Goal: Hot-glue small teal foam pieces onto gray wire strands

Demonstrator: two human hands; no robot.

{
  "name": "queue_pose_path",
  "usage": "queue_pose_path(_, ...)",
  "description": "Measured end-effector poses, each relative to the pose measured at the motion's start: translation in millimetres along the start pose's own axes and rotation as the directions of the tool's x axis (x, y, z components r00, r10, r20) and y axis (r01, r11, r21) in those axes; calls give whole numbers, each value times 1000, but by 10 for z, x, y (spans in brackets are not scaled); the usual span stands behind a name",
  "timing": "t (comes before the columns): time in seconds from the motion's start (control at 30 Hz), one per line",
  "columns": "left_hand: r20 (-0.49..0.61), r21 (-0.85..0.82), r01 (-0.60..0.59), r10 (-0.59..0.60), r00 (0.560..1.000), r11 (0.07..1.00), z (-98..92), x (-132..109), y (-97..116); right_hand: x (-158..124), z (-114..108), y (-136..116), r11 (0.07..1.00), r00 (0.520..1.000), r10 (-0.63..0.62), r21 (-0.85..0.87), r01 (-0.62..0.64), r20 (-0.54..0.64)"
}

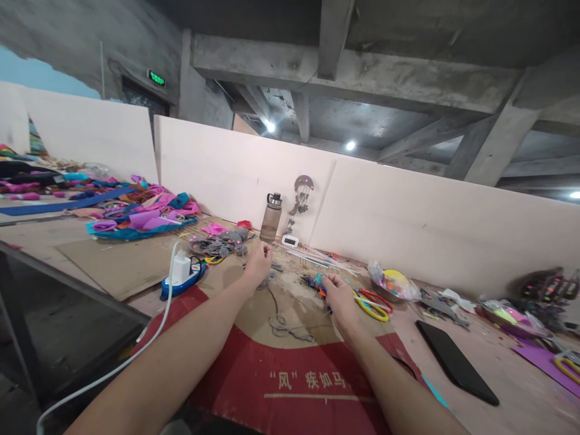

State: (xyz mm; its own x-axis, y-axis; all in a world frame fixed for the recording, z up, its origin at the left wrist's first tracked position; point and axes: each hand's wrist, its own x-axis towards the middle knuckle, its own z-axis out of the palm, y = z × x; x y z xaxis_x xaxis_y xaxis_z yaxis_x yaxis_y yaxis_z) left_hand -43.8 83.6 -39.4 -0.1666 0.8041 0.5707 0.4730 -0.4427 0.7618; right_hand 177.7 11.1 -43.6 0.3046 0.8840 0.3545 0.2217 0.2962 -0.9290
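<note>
Head view shows work that looks partway along, judging by how things lie. A grey felt hanging point(303, 182) with pink dots stands against the white board point(235, 163) and appears assembled, while a heap of grey felt pieces point(217, 244) sits to the left, seemingly loose. A grey cord point(290, 331) lies slack in loops on the cardboard point(254, 317) between the person's forearms, so some of the material appears unused.

As for the grip, the left hand point(259, 263) is raised above the cardboard with its fingertips drawn together (whether a thin thread runs between them is too small to tell). The right hand point(339, 297) has thumb and fingers closed on a small blue-and-teal item point(319, 280), its exact kind unclear, near the yellow-handled scissors point(375, 312). The two hands stand well apart.
</note>
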Motion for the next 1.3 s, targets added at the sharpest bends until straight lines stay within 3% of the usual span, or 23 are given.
queue_pose_path(0.27,7,21,-3,3,1000,1000,-18,-9,18,-16,-6,-27,999,999,-17,-43,19,43)
queue_pose_path(0.5,119,27,-19,16,993,999,-48,-60,133,-19,12,-16,998,996,-43,-47,46,76)
queue_pose_path(1.3,73,11,-6,5,997,1000,-77,-45,150,-91,41,-94,987,992,-90,-127,101,89)
